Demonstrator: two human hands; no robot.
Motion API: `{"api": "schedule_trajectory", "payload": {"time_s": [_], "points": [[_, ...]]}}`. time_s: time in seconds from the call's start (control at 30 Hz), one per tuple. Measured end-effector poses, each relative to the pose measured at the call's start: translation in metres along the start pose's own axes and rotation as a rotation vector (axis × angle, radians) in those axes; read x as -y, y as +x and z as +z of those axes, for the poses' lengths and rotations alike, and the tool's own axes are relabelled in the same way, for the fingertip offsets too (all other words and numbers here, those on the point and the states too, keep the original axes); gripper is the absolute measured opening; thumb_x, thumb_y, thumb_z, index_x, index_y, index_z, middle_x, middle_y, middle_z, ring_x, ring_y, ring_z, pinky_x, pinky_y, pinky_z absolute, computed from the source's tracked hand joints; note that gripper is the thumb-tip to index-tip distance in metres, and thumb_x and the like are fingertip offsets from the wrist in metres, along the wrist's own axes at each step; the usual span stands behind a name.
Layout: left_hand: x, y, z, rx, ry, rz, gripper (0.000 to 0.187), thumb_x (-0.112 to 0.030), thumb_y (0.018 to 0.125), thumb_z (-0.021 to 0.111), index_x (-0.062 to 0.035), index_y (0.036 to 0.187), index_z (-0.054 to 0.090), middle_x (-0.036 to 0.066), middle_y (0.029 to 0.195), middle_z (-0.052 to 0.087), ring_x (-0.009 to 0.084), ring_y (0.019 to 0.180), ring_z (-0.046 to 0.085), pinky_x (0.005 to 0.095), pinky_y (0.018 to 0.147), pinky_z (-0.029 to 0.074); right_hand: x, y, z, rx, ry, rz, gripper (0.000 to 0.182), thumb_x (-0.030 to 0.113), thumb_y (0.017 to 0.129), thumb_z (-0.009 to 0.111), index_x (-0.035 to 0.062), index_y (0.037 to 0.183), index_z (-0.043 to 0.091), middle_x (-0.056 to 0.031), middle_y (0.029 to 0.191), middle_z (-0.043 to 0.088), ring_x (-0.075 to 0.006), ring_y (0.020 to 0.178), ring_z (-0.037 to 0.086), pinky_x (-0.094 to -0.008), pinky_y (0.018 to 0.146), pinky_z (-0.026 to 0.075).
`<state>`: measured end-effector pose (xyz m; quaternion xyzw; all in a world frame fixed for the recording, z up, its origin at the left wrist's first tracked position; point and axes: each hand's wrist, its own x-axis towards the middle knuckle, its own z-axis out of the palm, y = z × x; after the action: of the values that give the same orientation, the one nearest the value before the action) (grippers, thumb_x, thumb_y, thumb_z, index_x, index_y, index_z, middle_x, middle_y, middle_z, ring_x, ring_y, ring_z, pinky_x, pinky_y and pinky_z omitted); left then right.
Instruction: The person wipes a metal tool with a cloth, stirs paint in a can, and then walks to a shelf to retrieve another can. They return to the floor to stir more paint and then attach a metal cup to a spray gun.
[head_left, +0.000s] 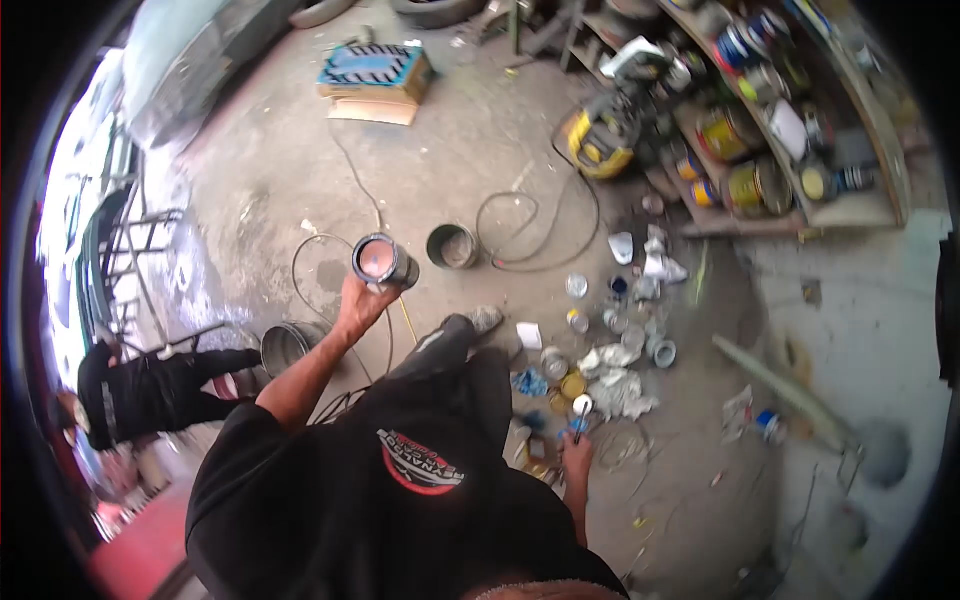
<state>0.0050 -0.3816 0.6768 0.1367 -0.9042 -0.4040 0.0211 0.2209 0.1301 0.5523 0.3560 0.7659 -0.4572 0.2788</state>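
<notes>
My left hand (368, 303) is wrapped round a dark can (405, 268), held out in front of me. Pinkish-brown paint (377, 260) shows inside its open top. Low at my right side, my right hand (577, 452) is closed on a thin dark stick-like tool (581, 423); its exact kind I cannot tell. The tool's upper end overlaps a small white round thing (583, 404) in this view. Just beyond that lie a yellowish round lid or tin (573, 385) and crumpled white cloths or paper (622, 392). A blue crumpled rag (530, 382) is close by.
An open bucket (453, 247) stands ahead, another (287, 347) to the left. A hose (540, 262) loops across the floor. Jars and cups (632, 338) litter the right. Beyond are a yellow-black machine (600, 140), can-filled shelves (755, 188) and a box (375, 75). Another person (150, 395) is at left.
</notes>
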Motion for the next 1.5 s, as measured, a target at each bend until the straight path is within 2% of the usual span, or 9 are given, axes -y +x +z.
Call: {"api": "schedule_trajectory", "payload": {"time_s": [0.2,0.4,0.53,0.6,0.8,0.9,1.0,1.13,1.5], "points": [[0.032,-0.081,-0.060,-0.193,0.015,-0.162,0.049,-0.018,0.073,0.080,-0.0027,0.115,0.063,0.012,0.110,0.068,0.0257,0.103,0.065,0.0373,0.091,0.050,-0.069,0.075,-0.036,0.192,-0.351,0.137,0.029,0.023,0.086,0.068,-0.0053,0.091,0.064,-0.0133,0.064,0.064,-0.0233,0.051,0.063,-0.0367,0.046,0.050],[0.042,-0.114,-0.097,-0.333,-0.076,-0.331,0.047,-0.012,0.072,0.078,-0.0021,0.115,0.061,0.013,0.109,0.068,0.0246,0.101,0.065,0.0362,0.090,0.049,0.005,0.063,-0.046,0.036,-0.454,0.119,0.034,0.027,0.081,0.070,-0.0068,0.082,0.065,-0.0204,0.067,0.066,-0.0311,0.055,0.066,-0.0418,0.052,0.052],[0.069,-0.107,-0.129,-0.348,-0.106,-0.358,0.047,-0.013,0.073,0.079,-0.0010,0.114,0.061,0.013,0.107,0.068,0.0254,0.099,0.065,0.0362,0.090,0.050,0.040,0.107,-0.007,-0.030,-0.692,-0.133,0.034,0.026,0.083,0.065,-0.0076,0.086,0.065,-0.0291,0.083,0.067,-0.0454,0.082,0.066,-0.0510,0.073,0.052],[0.092,-0.097,-0.146,-0.324,-0.105,-0.352,0.046,-0.013,0.073,0.079,-0.0008,0.113,0.061,0.013,0.106,0.068,0.0259,0.098,0.065,0.0365,0.089,0.050,0.016,0.168,0.023,0.001,-0.665,-0.378,0.021,0.020,0.088,0.061,-0.0003,0.083,0.061,-0.0101,0.058,0.059,-0.0197,0.043,0.057,-0.0355,0.039,0.046],[0.155,-0.053,-0.207,-0.205,-0.024,-0.369,0.061,-0.017,0.069,0.083,-0.0039,0.121,0.054,0.015,0.114,0.062,0.0342,0.105,0.061,0.0403,0.090,0.050,0.260,0.060,0.163,0.209,-0.506,-0.103,0.028,0.026,0.090,0.063,-0.0008,0.081,0.061,-0.0100,0.057,0.059,-0.0192,0.043,0.057,-0.0354,0.039,0.045],[0.150,-0.021,-0.247,-0.165,-0.069,-0.361,0.061,-0.018,0.068,0.084,-0.0046,0.120,0.054,0.016,0.116,0.061,0.0357,0.109,0.060,0.0412,0.092,0.049,0.279,0.071,0.209,0.181,-0.674,-0.309,0.028,0.026,0.090,0.063,-0.0021,0.086,0.064,-0.0107,0.058,0.061,-0.0197,0.044,0.058,-0.0358,0.041,0.046],[0.148,0.008,-0.265,-0.163,-0.061,-0.308,0.060,-0.019,0.068,0.083,-0.0054,0.120,0.055,0.016,0.115,0.061,0.0359,0.110,0.059,0.0416,0.092,0.049,0.327,0.045,0.243,0.194,-0.781,-0.277,0.043,0.038,0.086,0.065,-0.0048,0.090,0.066,-0.0191,0.074,0.068,-0.0346,0.074,0.069,-0.0443,0.071,0.053],[0.138,0.056,-0.274,-0.093,-0.034,-0.183,0.053,-0.018,0.070,0.081,-0.0060,0.116,0.056,0.016,0.109,0.063,0.0360,0.107,0.059,0.0417,0.090,0.049,0.357,0.039,0.263,0.207,-0.732,-0.299,0.042,0.039,0.086,0.065,-0.0021,0.095,0.068,-0.0180,0.077,0.070,-0.0352,0.076,0.069,-0.0440,0.072,0.052],[0.123,0.181,-0.256,0.150,-0.082,-0.025,0.058,-0.022,0.072,0.081,-0.0035,0.121,0.055,0.017,0.116,0.061,0.0374,0.110,0.059,0.0433,0.092,0.050,0.549,0.016,0.342,0.307,-0.250,-0.461,0.028,0.023,0.092,0.064,0.0009,0.109,0.068,-0.0032,0.067,0.062,-0.0093,0.057,0.055,-0.0260,0.051,0.043]]}}
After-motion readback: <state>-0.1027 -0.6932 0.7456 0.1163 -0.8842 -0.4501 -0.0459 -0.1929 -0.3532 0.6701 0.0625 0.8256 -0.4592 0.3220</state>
